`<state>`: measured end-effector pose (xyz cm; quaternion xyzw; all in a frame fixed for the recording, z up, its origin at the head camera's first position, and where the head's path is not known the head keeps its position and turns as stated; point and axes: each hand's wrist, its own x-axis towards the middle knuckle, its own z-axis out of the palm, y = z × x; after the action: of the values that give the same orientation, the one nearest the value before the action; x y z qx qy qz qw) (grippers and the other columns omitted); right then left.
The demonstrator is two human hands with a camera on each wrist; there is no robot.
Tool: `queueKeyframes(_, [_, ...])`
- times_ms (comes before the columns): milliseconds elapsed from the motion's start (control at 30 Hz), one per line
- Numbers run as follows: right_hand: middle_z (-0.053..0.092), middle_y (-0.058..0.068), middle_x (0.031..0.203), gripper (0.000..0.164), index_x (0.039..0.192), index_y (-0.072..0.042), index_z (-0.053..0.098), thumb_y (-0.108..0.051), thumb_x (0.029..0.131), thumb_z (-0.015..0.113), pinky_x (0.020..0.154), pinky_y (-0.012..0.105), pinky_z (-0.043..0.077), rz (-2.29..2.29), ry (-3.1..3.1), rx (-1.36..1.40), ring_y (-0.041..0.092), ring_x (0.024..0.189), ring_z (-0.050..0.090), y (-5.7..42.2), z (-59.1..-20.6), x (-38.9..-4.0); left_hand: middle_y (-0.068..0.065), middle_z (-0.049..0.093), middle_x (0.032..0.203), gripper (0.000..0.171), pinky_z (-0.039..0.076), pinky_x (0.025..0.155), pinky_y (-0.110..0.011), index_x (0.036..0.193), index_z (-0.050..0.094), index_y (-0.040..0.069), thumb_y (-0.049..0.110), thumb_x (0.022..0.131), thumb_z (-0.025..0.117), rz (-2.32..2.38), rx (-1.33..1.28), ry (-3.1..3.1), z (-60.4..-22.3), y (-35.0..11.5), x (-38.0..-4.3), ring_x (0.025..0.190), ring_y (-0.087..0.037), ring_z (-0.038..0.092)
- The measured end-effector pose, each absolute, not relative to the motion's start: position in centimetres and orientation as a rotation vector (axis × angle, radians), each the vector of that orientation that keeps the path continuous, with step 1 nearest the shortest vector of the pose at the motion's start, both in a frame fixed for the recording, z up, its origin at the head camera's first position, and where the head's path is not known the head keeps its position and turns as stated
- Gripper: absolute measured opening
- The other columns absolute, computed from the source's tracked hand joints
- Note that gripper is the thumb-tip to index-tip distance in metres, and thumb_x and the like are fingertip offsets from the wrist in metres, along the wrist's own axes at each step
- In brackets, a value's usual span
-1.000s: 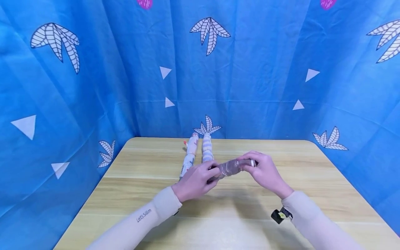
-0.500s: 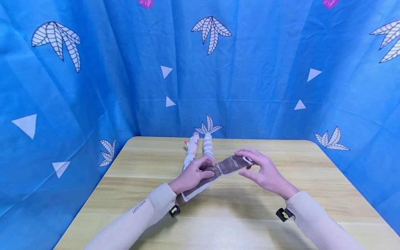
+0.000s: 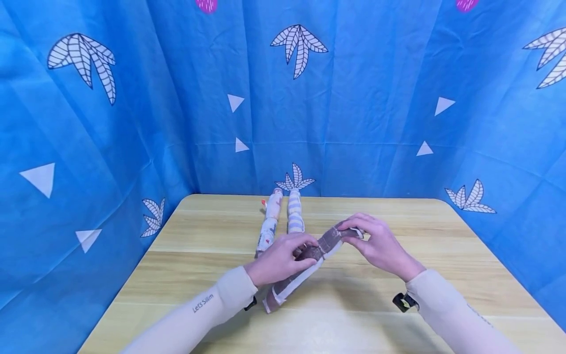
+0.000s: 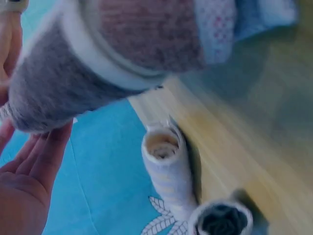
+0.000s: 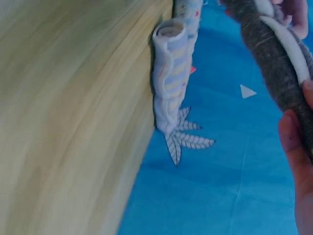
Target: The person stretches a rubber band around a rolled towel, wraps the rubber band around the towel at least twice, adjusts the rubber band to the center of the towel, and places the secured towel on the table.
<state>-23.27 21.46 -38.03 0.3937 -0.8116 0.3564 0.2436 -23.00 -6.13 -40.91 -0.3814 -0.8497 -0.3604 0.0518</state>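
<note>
A long brown cloth roll with a white edge (image 3: 329,239) is held slanting above the table in the head view. My left hand (image 3: 283,258) grips it near its middle, and one end hangs down below that hand. My right hand (image 3: 378,241) pinches the upper right end between thumb and fingers. The left wrist view shows the brown cloth (image 4: 49,78) close up, with a white band around it and a pale spotted piece at one end. In the right wrist view, the grey-brown roll (image 5: 274,58) runs down into the right fingers (image 5: 291,139).
Two other cloth rolls lie side by side toward the far edge of the wooden table (image 3: 212,231): a striped one (image 3: 295,214) and a patterned one (image 3: 269,223). A small red tag (image 3: 264,202) shows beside the patterned roll. A blue printed curtain (image 3: 367,123) surrounds the table.
The brown cloth roll has turned, its lower end swinging out from beneath the left forearm toward the front. The right hand loosened at its end, then pinched it again.
</note>
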Motion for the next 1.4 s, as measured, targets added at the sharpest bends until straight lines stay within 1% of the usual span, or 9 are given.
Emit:
queueKeyframes(133, [0.074, -0.004, 0.103, 0.034, 0.102, -0.016, 0.074, 0.006, 0.077, 0.082, 0.070, 0.017, 0.050, 1.016, -2.209, 0.983, 0.010, 0.088, 0.067, 21.3, -38.0, -23.1, 0.006, 0.062, 0.124, 0.048, 0.053, 0.081, -0.021, 0.132, 0.055, 0.029, 0.037, 0.090, 0.076, -1.081, -1.122, -2.627, -41.4, -5.4, -22.4, 0.099, -0.005, 0.061])
queueKeyframes(233, [0.075, -0.003, 0.100, 0.033, 0.100, -0.016, 0.074, 0.005, 0.076, 0.083, 0.064, 0.017, 0.047, 1.022, -2.207, 0.934, 0.010, 0.081, 0.065, 21.2, -38.2, -23.0, 0.005, 0.059, 0.126, 0.047, 0.053, 0.083, -0.021, 0.133, 0.052, 0.029, 0.033, 0.091, 0.075, -1.065, -1.098, -2.623, -41.7, -5.1, -22.1, 0.102, -0.006, 0.060])
queueKeyframes(467, [0.075, -0.003, 0.098, 0.033, 0.098, -0.017, 0.075, 0.002, 0.074, 0.085, 0.058, 0.019, 0.043, 1.057, -2.227, 0.892, 0.010, 0.073, 0.062, 20.9, -38.0, -22.8, 0.007, 0.060, 0.116, 0.037, 0.053, 0.082, -0.020, 0.118, 0.059, 0.026, 0.014, 0.087, 0.074, -1.046, -1.108, -2.580, -41.4, -5.2, -22.4, 0.097, -0.008, 0.059])
queueKeyframes(700, [0.074, -0.010, 0.095, 0.029, 0.098, -0.022, 0.075, -0.001, 0.079, 0.083, 0.056, 0.021, 0.042, 1.054, -2.270, 0.906, 0.005, 0.069, 0.057, 20.5, -37.9, -22.8, 0.008, 0.050, 0.106, 0.027, 0.051, 0.077, -0.019, 0.102, 0.057, 0.023, 0.011, 0.083, 0.072, -1.046, -1.144, -2.610, -41.3, -5.6, -22.7, 0.091, -0.009, 0.055])
queueKeyframes(833, [0.074, -0.011, 0.096, 0.029, 0.099, -0.024, 0.075, -0.004, 0.080, 0.083, 0.056, 0.023, 0.041, 1.059, -2.297, 0.885, 0.007, 0.067, 0.056, 20.4, -37.7, -22.9, 0.008, 0.047, 0.104, 0.025, 0.049, 0.073, -0.019, 0.098, 0.054, 0.023, 0.011, 0.084, 0.071, -1.010, -1.169, -2.592, -41.5, -5.8, -22.8, 0.089, -0.008, 0.054])
queueKeyframes(933, [0.074, -0.010, 0.097, 0.027, 0.099, -0.024, 0.075, -0.006, 0.080, 0.083, 0.057, 0.024, 0.043, 1.085, -2.337, 0.853, 0.007, 0.069, 0.057, 20.4, -37.5, -22.9, 0.008, 0.049, 0.105, 0.026, 0.050, 0.074, -0.020, 0.101, 0.052, 0.023, 0.012, 0.085, 0.069, -0.988, -1.197, -2.564, -41.6, -6.0, -23.0, 0.090, -0.009, 0.055])
queueKeyframes(1167, [0.075, -0.005, 0.099, 0.024, 0.101, -0.023, 0.075, -0.010, 0.082, 0.082, 0.053, 0.025, 0.044, 1.133, -2.430, 0.746, 0.012, 0.067, 0.056, 20.8, -36.9, -22.9, 0.008, 0.054, 0.115, 0.042, 0.051, 0.076, -0.021, 0.127, 0.053, 0.026, 0.014, 0.089, 0.064, -0.947, -1.174, -2.470, -41.6, -6.4, -22.9, 0.091, -0.009, 0.058])
queueKeyframes(1300, [0.075, -0.003, 0.100, 0.023, 0.101, -0.022, 0.075, -0.010, 0.083, 0.081, 0.052, 0.025, 0.043, 1.131, -2.451, 0.715, 0.013, 0.065, 0.055, 21.0, -36.7, -22.8, 0.006, 0.055, 0.113, 0.041, 0.050, 0.073, -0.020, 0.128, 0.058, 0.023, 0.013, 0.089, 0.066, -0.930, -1.169, -2.434, -41.3, -6.4, -22.8, 0.088, -0.009, 0.057])
queueKeyframes(1400, [0.075, -0.003, 0.099, 0.023, 0.100, -0.022, 0.075, -0.008, 0.082, 0.082, 0.053, 0.025, 0.045, 1.130, -2.451, 0.718, 0.012, 0.067, 0.059, 21.1, -36.8, -22.8, 0.007, 0.055, 0.111, 0.035, 0.050, 0.072, -0.019, 0.119, 0.061, 0.023, 0.012, 0.087, 0.069, -0.931, -1.182, -2.468, -40.9, -6.2, -22.7, 0.087, -0.008, 0.057])
